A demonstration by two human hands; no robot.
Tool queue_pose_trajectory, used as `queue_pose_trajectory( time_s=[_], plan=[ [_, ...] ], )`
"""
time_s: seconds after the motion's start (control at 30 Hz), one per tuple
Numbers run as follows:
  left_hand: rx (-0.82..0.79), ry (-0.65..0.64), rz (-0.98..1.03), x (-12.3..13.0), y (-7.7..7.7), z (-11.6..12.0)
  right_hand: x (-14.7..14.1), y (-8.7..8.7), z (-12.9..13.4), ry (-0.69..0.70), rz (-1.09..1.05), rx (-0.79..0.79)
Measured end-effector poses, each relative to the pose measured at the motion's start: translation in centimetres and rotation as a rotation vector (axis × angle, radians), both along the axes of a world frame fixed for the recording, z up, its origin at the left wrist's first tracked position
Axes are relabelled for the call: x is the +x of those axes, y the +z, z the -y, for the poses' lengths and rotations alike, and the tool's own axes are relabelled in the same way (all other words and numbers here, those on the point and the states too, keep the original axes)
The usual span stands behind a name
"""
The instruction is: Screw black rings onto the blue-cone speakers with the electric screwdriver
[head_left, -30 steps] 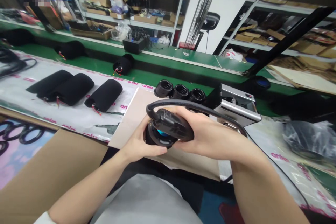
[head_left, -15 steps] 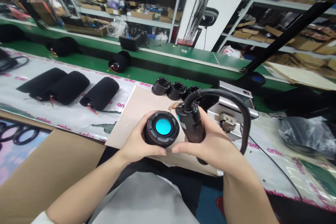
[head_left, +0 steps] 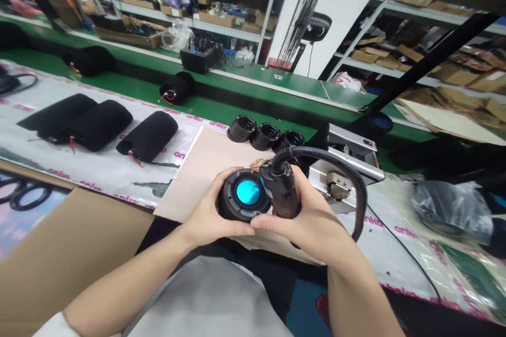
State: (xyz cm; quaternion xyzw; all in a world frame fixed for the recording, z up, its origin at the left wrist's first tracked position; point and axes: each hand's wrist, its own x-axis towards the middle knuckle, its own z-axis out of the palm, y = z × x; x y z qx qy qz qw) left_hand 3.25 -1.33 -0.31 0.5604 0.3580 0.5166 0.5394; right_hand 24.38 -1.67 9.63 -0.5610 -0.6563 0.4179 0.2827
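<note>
My left hand [head_left: 209,216] is wrapped round a black round part [head_left: 229,201] with a shiny blue disc in its top face. In my right hand [head_left: 306,210] is a black handheld tool [head_left: 282,189] with a thick corded cable curving off to the right. The tool touches or nearly touches the right side of the round part, and my right thumb rests at its lower edge beside my left thumb. Both are above a beige board [head_left: 193,179]. Behind them stand several black threaded rings [head_left: 265,136].
Black fabric-covered cylinders [head_left: 150,137] with thin wires lie on the left of the white printed sheet [head_left: 158,168]. A silver metal device [head_left: 351,147] stands right of my right hand. Farther right is a clear plastic bag [head_left: 450,208]. Loose black rings [head_left: 29,197] lie far left.
My right hand has moved left with the tool, closing the gap to the round part. The thumbs now meet. The view has shifted slightly.
</note>
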Motion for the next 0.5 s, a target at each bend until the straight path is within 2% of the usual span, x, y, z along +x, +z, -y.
queue_pose_trajectory(
  time_s=[0.13, 0.3, 0.4, 0.5],
  plan=[
    [0.024, -0.004, 0.005, 0.0, -0.2, 0.1, -0.5, 0.2, 0.0, 0.007, -0.022, -0.022],
    [0.004, -0.045, 0.032, -0.5, -0.1, -0.1, -0.8, -0.3, 0.3, -0.021, -0.065, -0.019],
    [0.066, -0.076, 0.014, -1.0, 1.1, -0.5, -0.7, -0.6, 0.5, -0.020, -0.076, 0.000],
    [0.101, -0.090, -0.084, -0.9, 2.9, -0.8, -0.3, -0.6, 0.5, -0.022, -0.077, -0.038]
  ],
)
